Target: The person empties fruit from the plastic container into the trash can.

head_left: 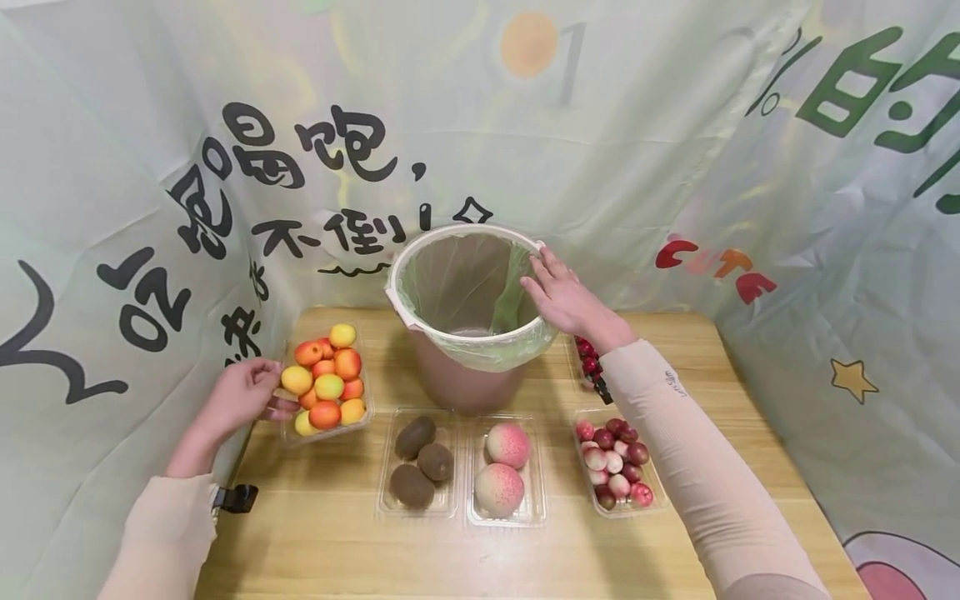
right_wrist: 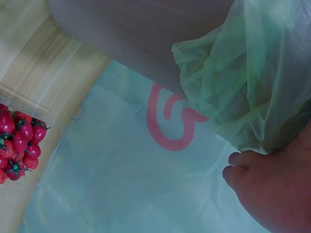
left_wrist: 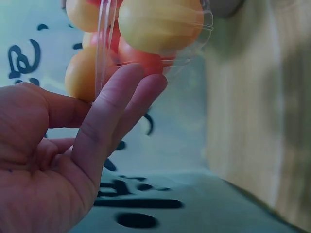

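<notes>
A pinkish bin (head_left: 465, 379) lined with a green plastic bag (head_left: 480, 287) stands at the back middle of the wooden table (head_left: 315, 533). My right hand (head_left: 558, 293) grips its right rim, thumb inside and fingers along the outside. In the right wrist view the right hand (right_wrist: 272, 189) sits just under the bag's overhang (right_wrist: 248, 73). My left hand (head_left: 240, 396) holds the left edge of a clear tray of apricots (head_left: 326, 383) at the table's left side. Seen from the left wrist, my fingers (left_wrist: 112, 116) touch the tray's underside (left_wrist: 160, 43).
Clear trays line the front: kiwis (head_left: 420, 462), two peaches (head_left: 504, 471), small red and pale fruits (head_left: 615, 462). A tray of cherry tomatoes (head_left: 588, 358) lies behind my right forearm, cherry tomatoes (right_wrist: 19, 145) at the table edge. A printed cloth backdrop (head_left: 150, 208) closes three sides.
</notes>
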Demonstrator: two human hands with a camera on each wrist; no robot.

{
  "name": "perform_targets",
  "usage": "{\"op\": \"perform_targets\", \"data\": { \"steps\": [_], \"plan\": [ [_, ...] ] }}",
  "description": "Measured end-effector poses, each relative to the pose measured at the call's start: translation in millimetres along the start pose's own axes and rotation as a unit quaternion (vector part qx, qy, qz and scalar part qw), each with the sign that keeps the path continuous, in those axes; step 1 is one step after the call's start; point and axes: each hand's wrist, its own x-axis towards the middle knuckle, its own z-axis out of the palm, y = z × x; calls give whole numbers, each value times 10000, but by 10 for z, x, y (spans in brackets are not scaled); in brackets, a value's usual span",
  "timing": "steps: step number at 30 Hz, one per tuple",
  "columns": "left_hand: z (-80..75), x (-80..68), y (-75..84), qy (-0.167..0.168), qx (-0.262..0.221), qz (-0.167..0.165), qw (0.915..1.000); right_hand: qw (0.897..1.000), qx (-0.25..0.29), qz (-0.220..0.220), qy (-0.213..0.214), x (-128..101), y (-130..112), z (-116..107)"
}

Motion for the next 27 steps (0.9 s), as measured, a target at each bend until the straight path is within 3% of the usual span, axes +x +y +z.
{"op": "perform_targets", "data": {
  "steps": [7, 15, 27],
  "plan": [
    [-132, 56, 393, -104, -52, 98, 9999, 10000, -41, -4, -9, -2, -10, -5],
    [-191, 194, 813, 17, -142, 224, 9996, 10000, -77, 20, -6, -2, -6, -20],
    [-188, 292, 1124, -66, 178, 32, 9998, 10000, -33, 25, -53, -19, -8, -26]
  ]
}}
